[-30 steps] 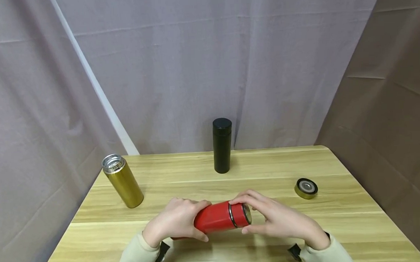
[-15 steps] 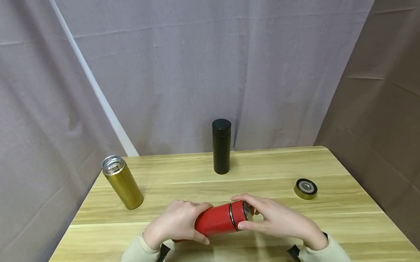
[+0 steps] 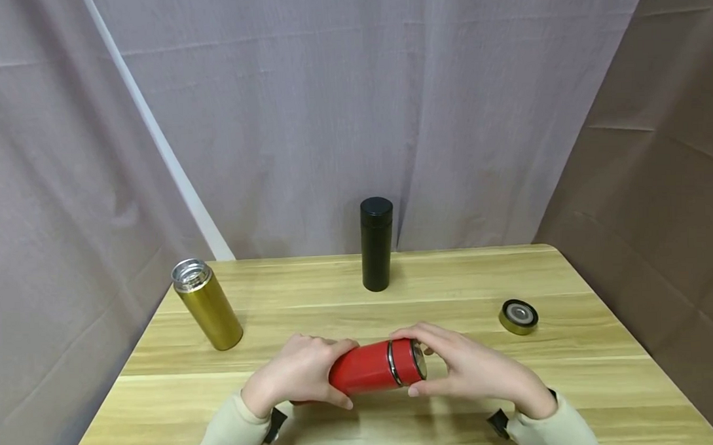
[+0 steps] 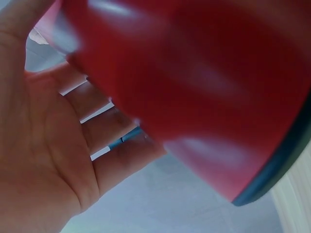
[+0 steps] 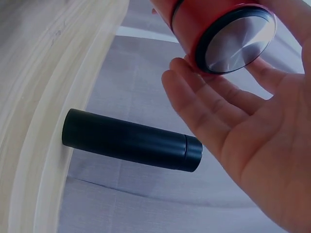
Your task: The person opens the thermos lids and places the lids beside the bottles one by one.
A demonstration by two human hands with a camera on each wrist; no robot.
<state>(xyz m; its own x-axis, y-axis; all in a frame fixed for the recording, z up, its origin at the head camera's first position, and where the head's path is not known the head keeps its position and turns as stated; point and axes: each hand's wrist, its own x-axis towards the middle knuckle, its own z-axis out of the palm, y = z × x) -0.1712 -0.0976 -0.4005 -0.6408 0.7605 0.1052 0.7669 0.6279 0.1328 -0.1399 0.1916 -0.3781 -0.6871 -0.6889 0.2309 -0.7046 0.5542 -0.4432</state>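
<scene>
A red thermos [image 3: 364,369] lies tilted on its side in the air over the table, its lid end to the right. My left hand [image 3: 303,372] grips its body, thumb on the near side; in the left wrist view the fingers reach behind the red body [image 4: 194,87]. My right hand [image 3: 470,366] holds the red lid [image 3: 406,362] loosely, with thumb below and fingers over the top. The lid's brushed silver end [image 5: 240,43] faces the palm in the right wrist view. A dark ring separates lid and body.
An uncapped gold thermos [image 3: 209,313] stands at the left of the wooden table [image 3: 300,296]. Its gold lid [image 3: 518,317] lies inner side up at the right. A black thermos [image 3: 376,248] stands at the back, before a grey curtain [image 3: 306,139].
My right thumb and fingers turned up and closer round the lid half a second ago, then came back down to nearly where they began. The left hand keeps its grip on the red thermos.
</scene>
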